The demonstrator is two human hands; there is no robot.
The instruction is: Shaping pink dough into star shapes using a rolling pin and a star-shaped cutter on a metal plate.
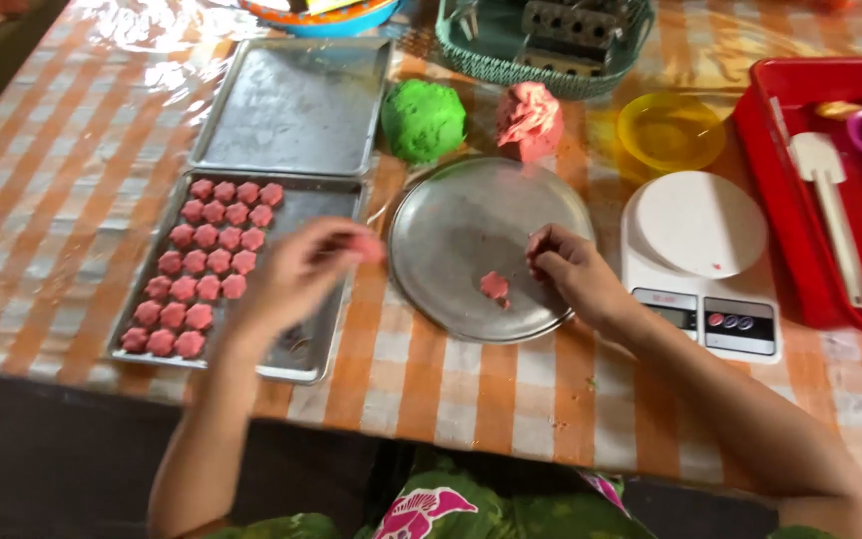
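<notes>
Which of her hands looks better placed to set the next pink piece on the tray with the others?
Probably the left. The left hand hovers over the tray beside the pink pieces, pinching something pink. The right hand is over the round plate, farther away.

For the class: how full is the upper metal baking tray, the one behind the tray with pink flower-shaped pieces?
Empty. The upper baking tray shows only bare metal, while the tray nearer the person holds rows of pink dough pieces.

2 baking trays (296,105), approx 23 pink cookies (207,262), 2 dough balls (423,120), 1 round pan (451,210), 1 scale (700,260).
</notes>
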